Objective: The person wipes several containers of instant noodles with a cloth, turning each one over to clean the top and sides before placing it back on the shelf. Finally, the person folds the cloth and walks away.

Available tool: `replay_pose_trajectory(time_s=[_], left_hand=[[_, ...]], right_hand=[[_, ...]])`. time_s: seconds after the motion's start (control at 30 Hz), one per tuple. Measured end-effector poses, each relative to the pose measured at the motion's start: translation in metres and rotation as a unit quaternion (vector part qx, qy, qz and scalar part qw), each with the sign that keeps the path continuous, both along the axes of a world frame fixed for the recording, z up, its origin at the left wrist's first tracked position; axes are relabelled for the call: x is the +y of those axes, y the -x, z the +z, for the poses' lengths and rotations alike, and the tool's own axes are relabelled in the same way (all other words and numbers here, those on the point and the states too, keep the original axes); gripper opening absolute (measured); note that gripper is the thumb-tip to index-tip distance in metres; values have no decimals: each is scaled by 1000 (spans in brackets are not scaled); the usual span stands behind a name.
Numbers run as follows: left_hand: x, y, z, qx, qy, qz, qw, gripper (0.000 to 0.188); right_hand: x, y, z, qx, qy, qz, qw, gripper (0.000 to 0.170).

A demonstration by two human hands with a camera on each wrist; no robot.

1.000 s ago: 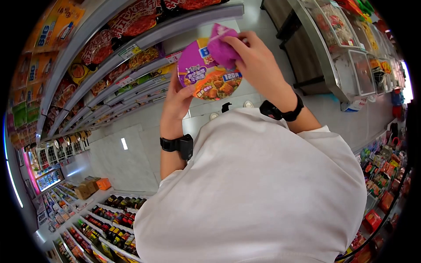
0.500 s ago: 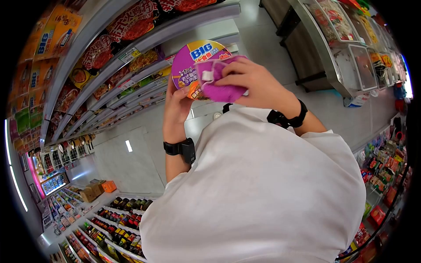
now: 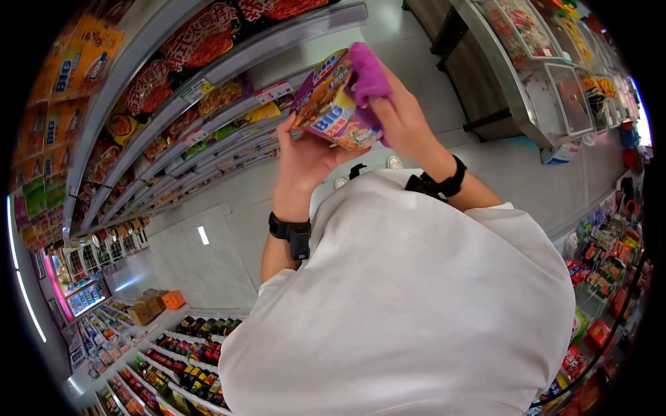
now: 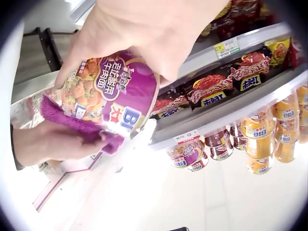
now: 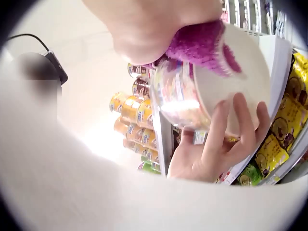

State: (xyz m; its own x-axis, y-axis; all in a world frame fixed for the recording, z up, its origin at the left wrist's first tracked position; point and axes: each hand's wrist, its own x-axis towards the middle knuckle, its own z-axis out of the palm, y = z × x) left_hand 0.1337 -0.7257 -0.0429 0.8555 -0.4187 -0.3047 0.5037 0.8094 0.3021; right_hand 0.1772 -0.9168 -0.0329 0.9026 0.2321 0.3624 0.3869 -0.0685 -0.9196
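In the head view a purple and orange noodle tub [image 3: 334, 111] is held tilted, its printed side facing the camera. My left hand [image 3: 305, 156] grips it from below; in the right wrist view the fingers of that left hand [image 5: 219, 144] spread over the white base [image 5: 248, 72]. With my right hand [image 3: 406, 121] I pinch a fuzzy purple cloth [image 3: 370, 73] against the tub's right edge. The left wrist view shows the printed lid [image 4: 137, 84], with the cloth [image 4: 72, 120] along its rim and the right hand [image 4: 50, 144] on the cloth.
Shelves [image 3: 243, 52] of noodle packets run along the left. Stacked orange tubs [image 4: 260, 139] show below a shelf in the left wrist view. On the right is a counter [image 3: 499, 76] with clear bins [image 3: 565, 97]. Bottles [image 3: 191, 360] fill racks at the lower left.
The tub has turned from lid-on to side-on in the head view. My right hand and the cloth have moved from across the lid up to the tub's right edge.
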Motion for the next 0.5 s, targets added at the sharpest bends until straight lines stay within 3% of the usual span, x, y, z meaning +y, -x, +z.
replay_pose_trajectory(time_s=[0.03, 0.1, 0.13, 0.2, 0.23, 0.27, 0.3, 0.33, 0.4, 0.43, 0.47, 0.5], left_hand=[[-1, -3, -2, 16, 2, -7, 1000, 79], [-4, -6, -4, 23, -1, 12, 1000, 76], [-4, -8, -5, 31, -2, 34, 999, 74], [-3, -10, -8, 32, 2, 43, 999, 71], [-5, -9, -5, 29, 26, 63, 997, 69], [-6, -9, -3, 27, 49, 82, 995, 67], [0, -11, -2, 35, 200, 25, 979, 71], [-1, -11, -1, 33, 199, 22, 979, 71], [-5, -8, 6, 26, 13, 7, 1000, 78], [0, -8, -7, 7, 86, -13, 996, 86], [3, -6, -8, 7, 86, -14, 996, 86], [4, -3, -5, 1, 77, -28, 997, 88]], right_hand=[[4, 0, 2, -1, 0, -2, 1000, 50], [10, -4, 10, -222, 177, -41, 958, 60], [14, 0, 14, -224, 177, -43, 957, 60], [20, 14, 23, -325, 307, -18, 894, 61], [23, 14, 17, -357, 302, -20, 884, 63], [22, 13, 16, -358, 302, -22, 883, 63], [21, 12, 17, -354, 310, -60, 880, 62], [19, 11, 17, -350, 317, -97, 876, 61], [9, 7, 24, -302, 311, -113, 894, 55], [5, 2, 26, -219, 218, -101, 946, 53], [0, -4, 26, -133, 121, -88, 980, 51], [-7, -12, 18, -92, 90, -62, 990, 41]])
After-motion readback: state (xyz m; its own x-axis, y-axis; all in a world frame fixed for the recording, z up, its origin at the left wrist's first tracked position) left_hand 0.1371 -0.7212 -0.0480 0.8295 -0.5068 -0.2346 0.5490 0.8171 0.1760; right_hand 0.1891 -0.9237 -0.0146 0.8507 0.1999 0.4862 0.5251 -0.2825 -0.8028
